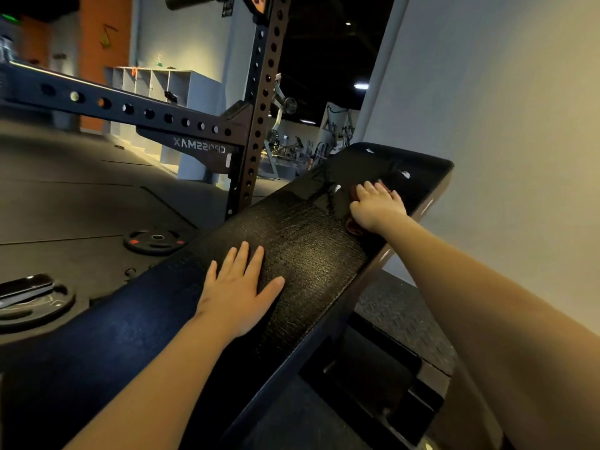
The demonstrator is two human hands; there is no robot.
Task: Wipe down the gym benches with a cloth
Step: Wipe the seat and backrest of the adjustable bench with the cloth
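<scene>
1. Cloth (352, 225): reddish, on the far part of the bench pad (308, 241), mostly hidden under the right hand (378, 204), which presses it with flat, extended fingers.
2. Left hand (238, 287): palm down mid-pad, fingers spread, holding nothing.
3. Pad surface looks glossy around the cloth.
4. Pad's right edge is near the wall (503, 125); the left edge faces open floor.
5. Rack upright (256, 108) stands just beyond the left edge, with a weight plate (156, 241) on the floor beside it.
6. Cubby shelf (152, 81) in the background; contents too small to tell.
</scene>
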